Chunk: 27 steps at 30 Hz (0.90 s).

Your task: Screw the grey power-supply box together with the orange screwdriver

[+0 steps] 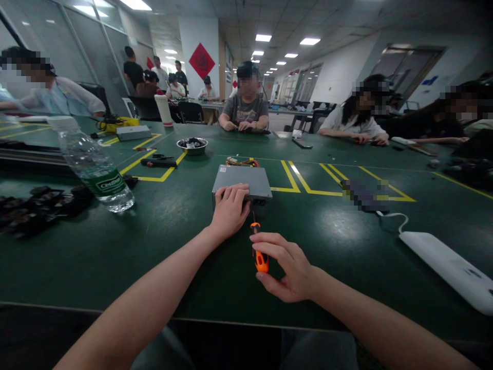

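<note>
A grey metal computer power supply point(239, 177) rests on the green table in front of me, its coloured cables point(242, 162) bunched at the far side. My left hand point(231, 208) lies on its near edge, fingers stretched over the top. In my right hand point(285, 264) is an orange and black screwdriver point(261, 259), held by the handle between fingertips and thumb. Its thin shaft points away from me at the near face of the power supply, close to the socket. I cannot tell whether the tip sits in a screw.
A water bottle point(103, 177) stands at left, near dark parts point(42, 205). Farther back are a metal bowl point(192, 149) of small parts and a white cup point(164, 109). At right, a white power bank point(447, 267) is cabled to a phone point(362, 195). Several people sit around.
</note>
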Tool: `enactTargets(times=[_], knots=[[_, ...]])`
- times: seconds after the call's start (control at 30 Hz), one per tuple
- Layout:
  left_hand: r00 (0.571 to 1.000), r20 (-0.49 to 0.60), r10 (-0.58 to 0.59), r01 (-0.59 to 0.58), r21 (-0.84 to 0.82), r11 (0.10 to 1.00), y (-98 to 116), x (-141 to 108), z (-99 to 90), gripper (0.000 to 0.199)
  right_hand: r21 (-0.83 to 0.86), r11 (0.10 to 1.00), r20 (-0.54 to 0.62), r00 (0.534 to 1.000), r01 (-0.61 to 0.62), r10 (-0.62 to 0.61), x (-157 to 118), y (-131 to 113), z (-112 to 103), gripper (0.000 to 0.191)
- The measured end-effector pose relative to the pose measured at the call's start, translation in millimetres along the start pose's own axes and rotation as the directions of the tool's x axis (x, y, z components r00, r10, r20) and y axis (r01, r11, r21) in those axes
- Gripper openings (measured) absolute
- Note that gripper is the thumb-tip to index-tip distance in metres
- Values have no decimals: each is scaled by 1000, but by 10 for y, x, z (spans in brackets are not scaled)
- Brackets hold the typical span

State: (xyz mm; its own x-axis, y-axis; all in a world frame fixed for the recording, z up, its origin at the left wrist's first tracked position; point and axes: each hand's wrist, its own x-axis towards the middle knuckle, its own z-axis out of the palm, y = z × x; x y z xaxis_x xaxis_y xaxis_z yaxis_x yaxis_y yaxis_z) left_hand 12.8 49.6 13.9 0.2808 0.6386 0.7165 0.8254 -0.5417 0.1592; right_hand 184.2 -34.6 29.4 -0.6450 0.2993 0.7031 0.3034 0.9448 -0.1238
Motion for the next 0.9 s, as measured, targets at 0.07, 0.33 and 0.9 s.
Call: enactTargets(times=[0.07,0.33,0.9], knots=[[1000,1,-2,2,-2,1000,4,1,-5,20,-59,998,36,999,21,-18,-1,-12,-10,35],[1000,-2,-5,5,-2,1000,-8,-7,9,19,-85,996,-47,999,13,-17,-20,25,18,37],[1000,14,-19,19,-13,1000,-1,-3,3,19,6,1000,-44,999,-1,2,-19,33,-9,36]])
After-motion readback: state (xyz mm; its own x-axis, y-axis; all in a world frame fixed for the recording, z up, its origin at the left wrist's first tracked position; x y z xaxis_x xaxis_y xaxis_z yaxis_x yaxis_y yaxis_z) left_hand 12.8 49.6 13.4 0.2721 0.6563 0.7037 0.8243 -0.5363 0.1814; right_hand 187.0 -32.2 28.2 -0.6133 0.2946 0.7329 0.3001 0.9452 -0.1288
